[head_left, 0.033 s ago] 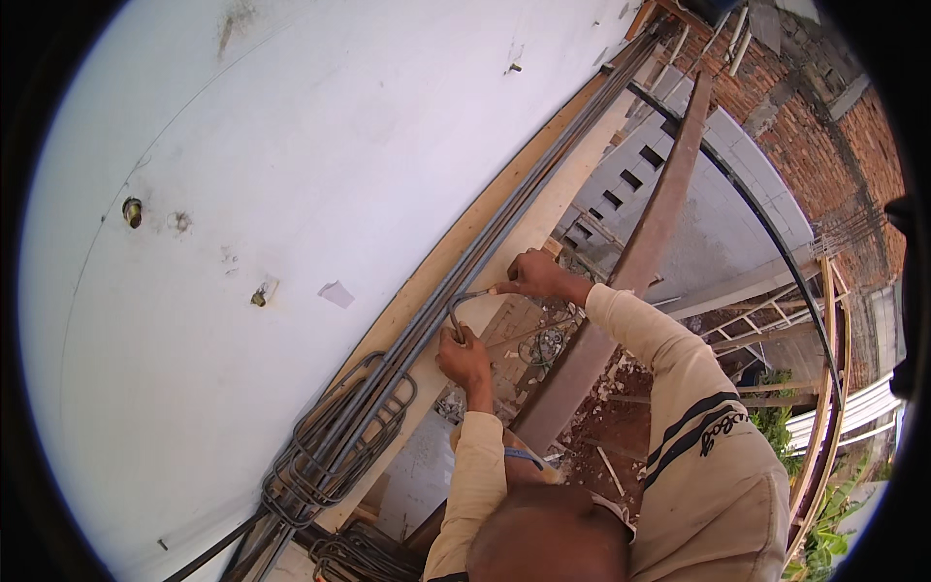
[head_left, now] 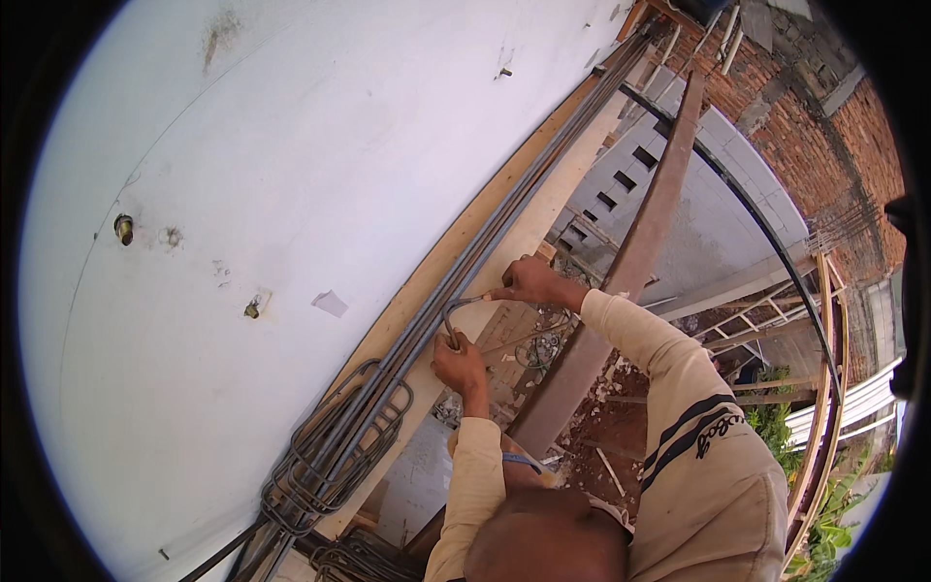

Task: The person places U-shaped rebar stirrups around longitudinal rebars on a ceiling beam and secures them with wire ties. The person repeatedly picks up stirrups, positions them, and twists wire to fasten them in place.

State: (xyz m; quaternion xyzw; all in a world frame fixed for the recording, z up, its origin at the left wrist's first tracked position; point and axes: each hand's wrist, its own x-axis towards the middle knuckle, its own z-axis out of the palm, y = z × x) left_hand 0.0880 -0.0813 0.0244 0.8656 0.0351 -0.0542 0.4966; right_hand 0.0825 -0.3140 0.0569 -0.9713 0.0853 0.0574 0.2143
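Observation:
A bent grey steel stirrup (head_left: 449, 312) curves between my two hands, next to the long rebar rods (head_left: 482, 239). Closed around its lower part is my left hand (head_left: 460, 365), thumb up against the bar. Farther up and to the right, my right hand (head_left: 533, 282) pinches the stirrup's other end, its index finger stretched along the bar. My fingers cover part of the stirrup, so its full shape is hidden. Below and left of my hands, several more stirrups (head_left: 335, 441) hang bunched around the rods.
A white wall (head_left: 242, 175) with protruding bolts runs along the left. A pale wooden board (head_left: 543, 204) lies under the rods. To the right stands a brown beam (head_left: 652, 228), with rubble (head_left: 596, 427) below. A black pipe (head_left: 766, 223) and brick wall (head_left: 824, 145) are beyond.
The view has tilted slightly, so the wall and rods sit a little lower and farther left. Both hands keep the same hold on the stirrup.

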